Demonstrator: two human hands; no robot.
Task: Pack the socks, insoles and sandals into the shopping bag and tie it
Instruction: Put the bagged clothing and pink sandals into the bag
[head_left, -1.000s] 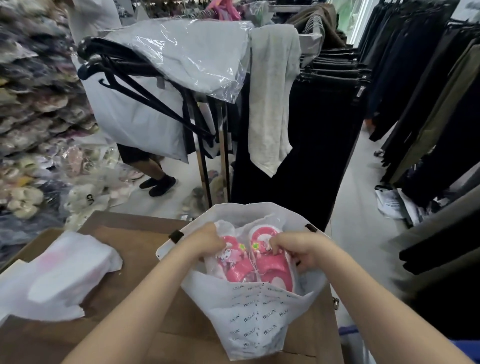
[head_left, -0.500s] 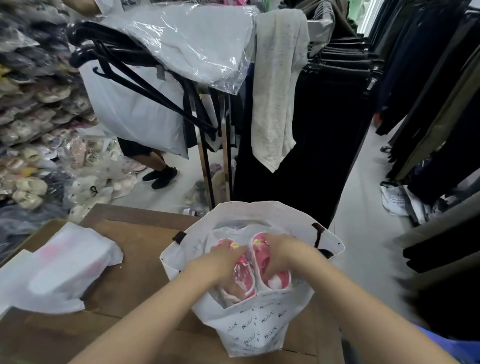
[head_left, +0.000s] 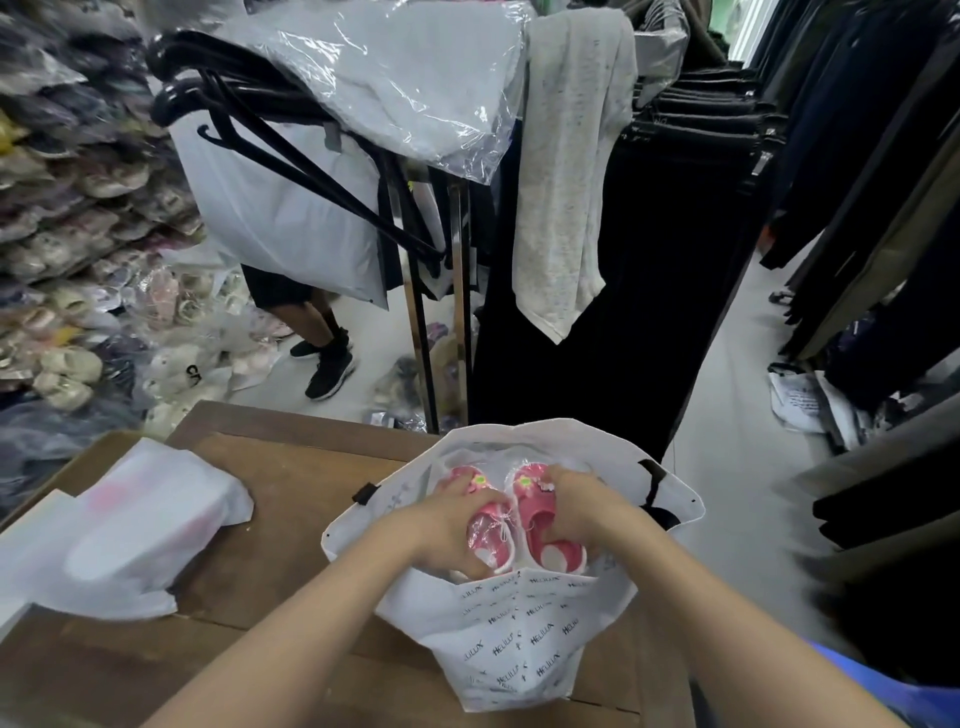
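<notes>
Both forearms reach forward and down from the bottom of the view into the open mouth of the white shopping bag (head_left: 519, 634), which stands on the brown wooden table (head_left: 291, 478) near its right edge. The left hand (head_left: 447, 525) curls palm-down over the left one of the pink sandals (head_left: 540, 519), fingers closed around its side; the right hand (head_left: 582, 506) grips the outer edge of the right one in the same way, thumb side toward the middle. The pair sits side by side, toes pointing away, in clear wrapping, well down inside the bag between the two hands. The heels are partly covered by the bag's near wall, and the left shoe is largely hidden under the left hand. Whatever else lies beneath the sandals cannot be made out. A black strap end shows at each side of the bag's rim. To the left on the table, well apart from the hands, lies a crumpled white bag (head_left: 130, 535) with something pinkish showing faintly through it, too blurred to identify.
</notes>
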